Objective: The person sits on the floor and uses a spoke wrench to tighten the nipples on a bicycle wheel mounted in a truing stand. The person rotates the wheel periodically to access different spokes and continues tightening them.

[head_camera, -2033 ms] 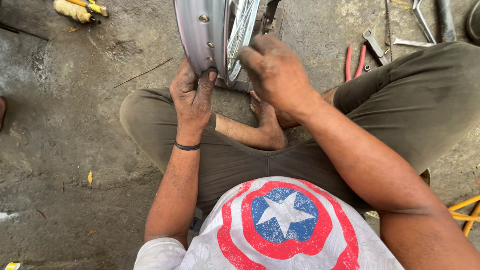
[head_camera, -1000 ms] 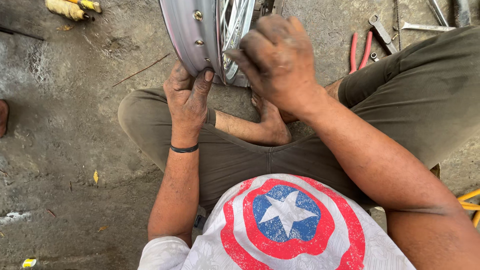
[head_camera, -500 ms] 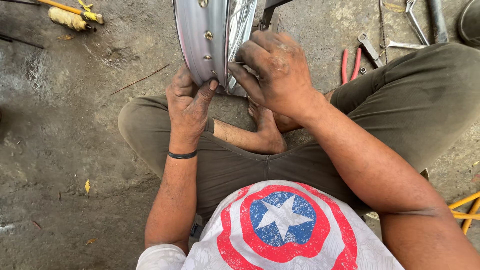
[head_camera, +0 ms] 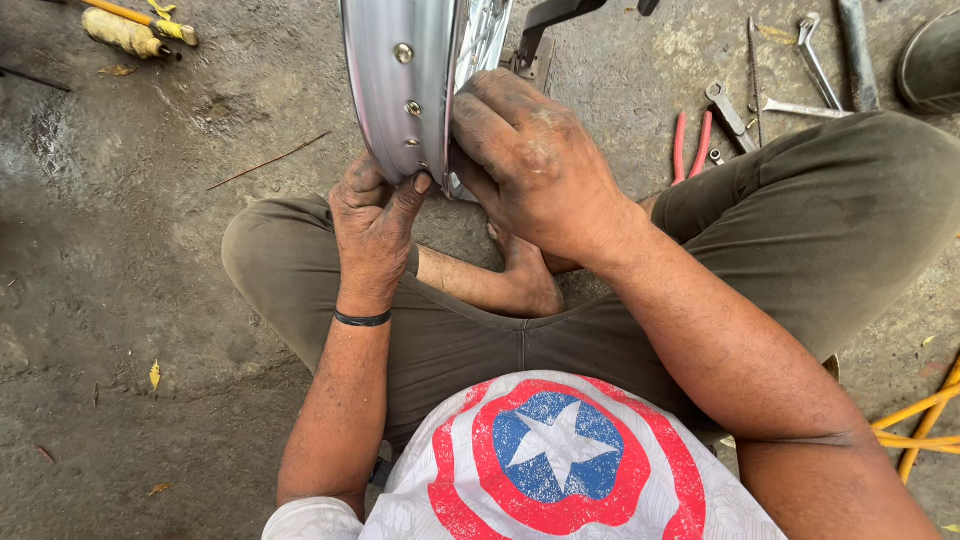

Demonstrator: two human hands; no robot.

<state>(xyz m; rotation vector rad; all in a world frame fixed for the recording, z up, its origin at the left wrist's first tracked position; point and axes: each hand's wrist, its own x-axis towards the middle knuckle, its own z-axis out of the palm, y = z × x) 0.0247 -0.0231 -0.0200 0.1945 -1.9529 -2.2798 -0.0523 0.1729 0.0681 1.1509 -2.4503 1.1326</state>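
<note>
Left hand: fingers curled up under the near edge of the wheel rim, thumb pressed against the rim's outer band beside a spoke nipple; grasping the rim from below. A black band sits on its wrist.

Right hand: laid over the rim's right flank, fingers bent inward and gripping the edge where the spokes meet it; whether a small part is pinched under the fingertips cannot be told.

Wheel rim: polished metal, standing upright on edge between the person's crossed legs, running from the hands to the far edge of the view. Three nipple heads show along its centre channel. Judged stiff and moderately heavy, with a smooth, likely slippery face; the rolled edges give the surest hold, the thin spokes the poorest.

Beyond, on the concrete floor:
- far right, red-handled pliers, just beside a small wrench;
- further right, a thin rod and more spanners, near a dark round object at the corner;
- far left, a yellow-handled tool;
- left of the rim, a thin stick;
- near right, yellow hose.
</note>
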